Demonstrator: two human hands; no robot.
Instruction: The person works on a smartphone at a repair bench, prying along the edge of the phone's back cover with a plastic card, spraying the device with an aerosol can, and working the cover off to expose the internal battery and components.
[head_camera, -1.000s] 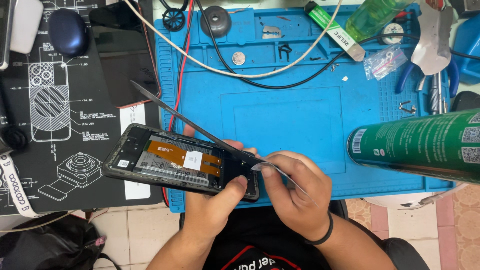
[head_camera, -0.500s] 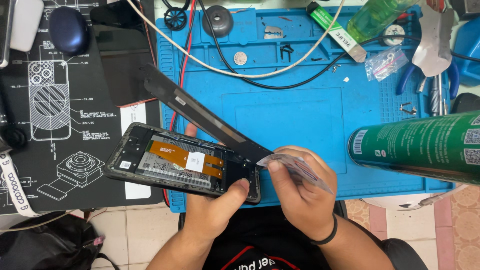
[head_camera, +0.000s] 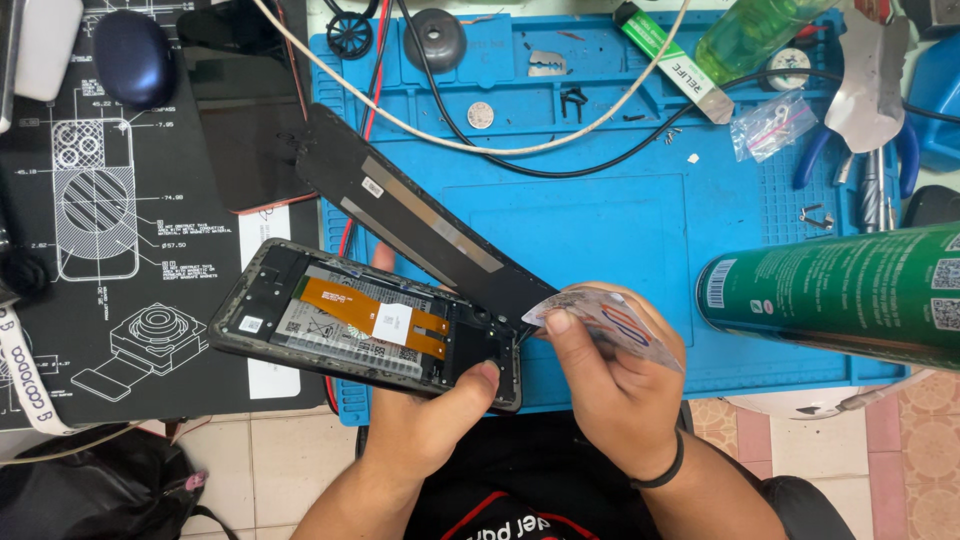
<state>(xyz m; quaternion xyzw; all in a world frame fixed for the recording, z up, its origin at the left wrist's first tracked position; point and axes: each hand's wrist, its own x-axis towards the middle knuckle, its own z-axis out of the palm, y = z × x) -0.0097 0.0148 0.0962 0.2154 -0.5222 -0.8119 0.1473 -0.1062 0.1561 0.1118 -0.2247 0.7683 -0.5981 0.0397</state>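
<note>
**Back cover lifting off the opened phone**

We cradle the opened black smartphone (head_camera: 365, 325) in our left hand (head_camera: 430, 425), fingers wrapped beneath, thumb pressed on its lower edge, above the blue silicone repair mat (head_camera: 620, 230) on the desk. Our right hand (head_camera: 610, 390) pinches a thin, flexible clear plastic card (head_camera: 610, 320) at the last joined corner. The matte black back cover (head_camera: 420, 225) tilts up, hinged there. We judge the separation nearly done; next calls for gentle, even prying. Inside, an orange flex ribbon (head_camera: 370, 310) crosses the pale battery.

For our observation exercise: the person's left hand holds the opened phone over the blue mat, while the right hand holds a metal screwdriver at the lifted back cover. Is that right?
Not quite. The head view shows the right hand holding a thin plastic card, not a screwdriver, at the lifted back cover. The left hand does hold the opened phone over the blue mat.
</note>
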